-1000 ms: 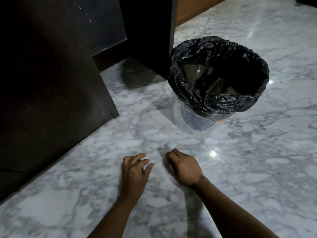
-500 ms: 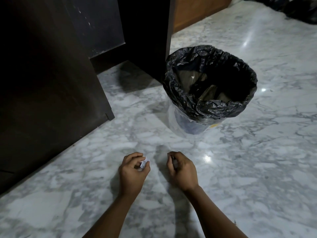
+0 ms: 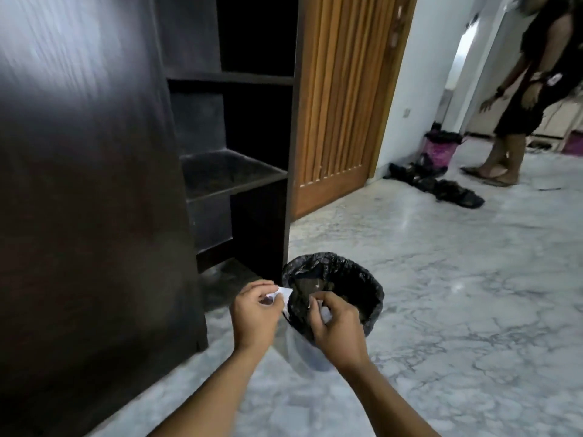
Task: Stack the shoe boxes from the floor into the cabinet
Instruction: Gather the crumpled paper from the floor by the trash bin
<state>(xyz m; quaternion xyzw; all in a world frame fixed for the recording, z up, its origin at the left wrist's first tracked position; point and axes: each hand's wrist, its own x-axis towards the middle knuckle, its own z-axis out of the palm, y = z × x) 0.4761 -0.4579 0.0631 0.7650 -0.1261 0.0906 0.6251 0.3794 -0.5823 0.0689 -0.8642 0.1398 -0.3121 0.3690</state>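
Left hand [image 3: 254,313] pinches a white paper scrap [image 3: 284,292] at the bin [image 3: 362,279] rim; right hand [image 3: 336,329], just beside but apart, pinches a second scrap [image 3: 325,312] over it. We note the cabinet [image 3: 233,171] open, behind-left of both, on the floor [image 3: 441,310].

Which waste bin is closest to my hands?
The black-bagged bin beside the dark cabinet, right by the left hand and right hand, each pinching a paper scrap; the pink bin stands far off by the wall.

I count one cabinet [image 3: 94,216] with two shelves [image 3: 230,77] [image 3: 233,175], one black-lined bin [image 3: 377,299], one wooden door [image 3: 340,105], one bystander [image 3: 523,89], plus two hands, left hand [image 3: 255,315] and right hand [image 3: 337,329], and two paper scraps [image 3: 284,291] [image 3: 326,313].
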